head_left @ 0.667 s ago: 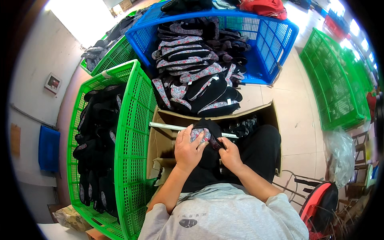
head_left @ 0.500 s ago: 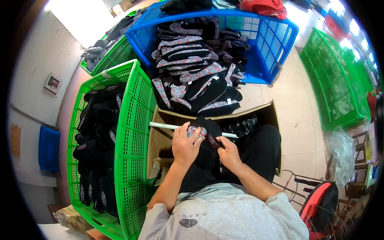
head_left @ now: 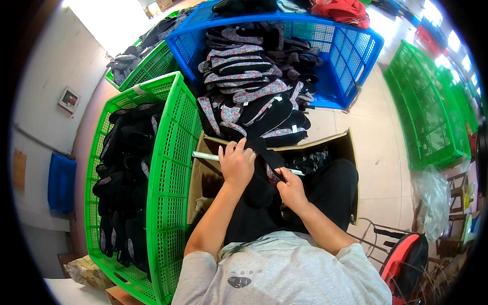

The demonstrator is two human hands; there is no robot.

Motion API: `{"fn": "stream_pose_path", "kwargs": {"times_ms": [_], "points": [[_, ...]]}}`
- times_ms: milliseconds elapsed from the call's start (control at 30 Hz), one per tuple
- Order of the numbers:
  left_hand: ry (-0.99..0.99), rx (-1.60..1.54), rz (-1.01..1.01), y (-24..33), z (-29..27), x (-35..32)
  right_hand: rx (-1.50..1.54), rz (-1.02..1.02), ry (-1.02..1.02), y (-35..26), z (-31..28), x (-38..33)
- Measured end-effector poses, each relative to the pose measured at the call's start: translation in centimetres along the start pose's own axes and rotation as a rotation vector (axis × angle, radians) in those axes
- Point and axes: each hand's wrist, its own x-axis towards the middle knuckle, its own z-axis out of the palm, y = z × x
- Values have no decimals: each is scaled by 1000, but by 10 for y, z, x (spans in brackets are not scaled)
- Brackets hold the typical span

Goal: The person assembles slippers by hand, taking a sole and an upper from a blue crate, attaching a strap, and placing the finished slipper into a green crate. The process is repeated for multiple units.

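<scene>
Between my hands, above my lap, is a black cloth shoe (head_left: 262, 151) with a floral lining partly showing. My left hand (head_left: 238, 163) is closed on its left side, fingers curled at the top edge. On the other side, the thumb and fingers of my right hand (head_left: 292, 186) pinch the shoe's edge beside the lining. A white rod (head_left: 206, 156) runs crosswise behind the shoe and my hands, over an open cardboard box (head_left: 199, 175). Black plastic (head_left: 311, 161) shows inside the box at the right. Part of the shoe blends into my black trousers.
A blue crate (head_left: 348, 66) ahead holds stacked black pieces with floral lining (head_left: 249, 76), spilling toward the box. At my left stands a green crate (head_left: 170, 203) full of black shoes. Another green crate (head_left: 424, 112) and a clear plastic bag (head_left: 431, 198) are at right.
My left hand has shifted slightly up, and its fingers now curl over the black cloth. The floral patch beside that hand is now covered. My right hand keeps its pinch.
</scene>
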Motion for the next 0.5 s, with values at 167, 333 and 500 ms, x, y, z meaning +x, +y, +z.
{"fn": "stream_pose_path", "kwargs": {"times_ms": [167, 333, 500], "points": [[-103, 66, -28, -10, 18, 19, 14, 104, 15, -11, 0, 4], [-245, 151, -45, -8, 26, 32, 63, 162, 20, -2, 3, 8], [-562, 403, 43, -13, 32, 40, 67, 32, 11, 3, 13, 5]]}}
